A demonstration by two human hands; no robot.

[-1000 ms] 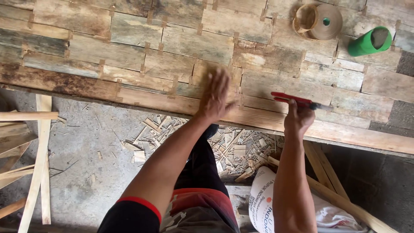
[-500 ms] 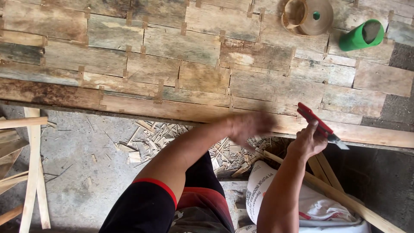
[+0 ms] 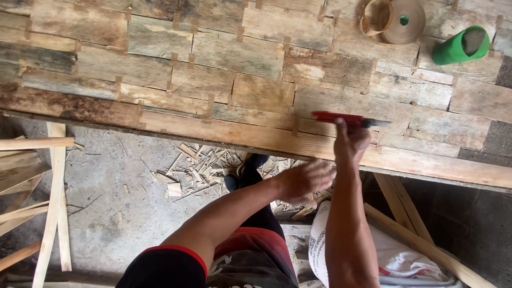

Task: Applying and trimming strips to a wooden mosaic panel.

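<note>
The right hand [image 3: 349, 143] is clamped around a red-handled utility knife [image 3: 344, 118], which lies flat over the near edge of the patched wooden panel [image 3: 224, 58], its blade end pointing away from the grip to the right. Just below and left of that grip, the left hand [image 3: 305, 180] hangs loose with fingers apart, holding nothing (it is blurred). Well beyond the knife sit a tape roll [image 3: 393, 20] and a green cup [image 3: 461, 45]; wood scraps [image 3: 200, 168] litter the floor below.
</note>
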